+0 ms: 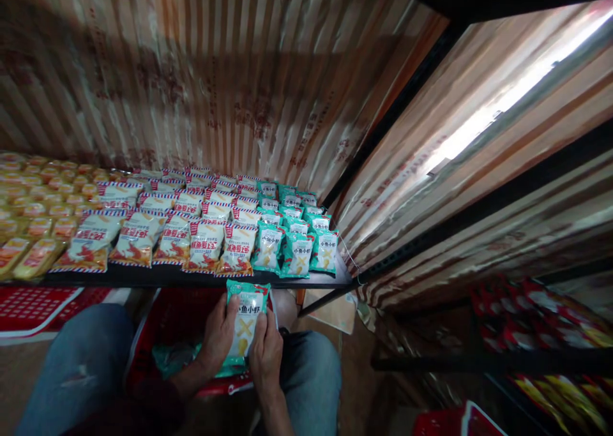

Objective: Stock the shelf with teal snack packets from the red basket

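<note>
A green snack packet (245, 330) is gripped at its sides between the left hand (220, 330) and the right hand (266, 350). Beneath them, a red basket (191, 308) holds more green packaging (167, 359). Just beyond the hands, a dark shelf (342, 274) carries rows of snack bags (205, 246); farther off is striped sheeting (230, 72), a bright strip (498, 117) to their right.

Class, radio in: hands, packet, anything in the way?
Left hand, right hand: both gripping teal packet. Packet above red basket, shelf ahead. Nothing seen between packet and shelf.
</note>
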{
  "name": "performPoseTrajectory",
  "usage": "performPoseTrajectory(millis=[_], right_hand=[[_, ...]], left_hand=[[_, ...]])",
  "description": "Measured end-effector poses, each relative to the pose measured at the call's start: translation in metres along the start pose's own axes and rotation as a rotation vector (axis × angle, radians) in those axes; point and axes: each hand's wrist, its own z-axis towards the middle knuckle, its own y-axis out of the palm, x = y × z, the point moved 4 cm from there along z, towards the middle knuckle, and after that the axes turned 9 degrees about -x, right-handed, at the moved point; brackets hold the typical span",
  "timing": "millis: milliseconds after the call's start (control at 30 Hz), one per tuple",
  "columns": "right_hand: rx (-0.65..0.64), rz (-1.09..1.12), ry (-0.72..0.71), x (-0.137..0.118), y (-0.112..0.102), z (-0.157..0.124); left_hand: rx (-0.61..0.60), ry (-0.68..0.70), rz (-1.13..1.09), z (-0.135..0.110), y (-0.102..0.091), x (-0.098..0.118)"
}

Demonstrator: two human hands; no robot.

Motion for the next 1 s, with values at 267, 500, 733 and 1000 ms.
performPoseTrajectory(millis=[267, 500, 733, 1000], right_hand=[[-0.021, 0.135, 0.028, -0.017, -0.015, 0.004], [-0.059, 0.306, 0.069, -0.017, -0.014, 0.001], [-0.171, 0.416, 0.121, -0.016, -0.008, -0.001], [-0.165, 0.282, -0.032, -0.034, -0.006, -0.008]], left_hand=[[-0.076, 0.014, -0.123, 0.009, 0.004, 0.007], [0.169, 0.102, -0.107, 0.007, -0.011, 0.006], [0.196, 0.075, -0.226, 0.01, -0.017, 0.004], [0.114, -0.02, -0.18, 0.0, -0.021, 0.009]])
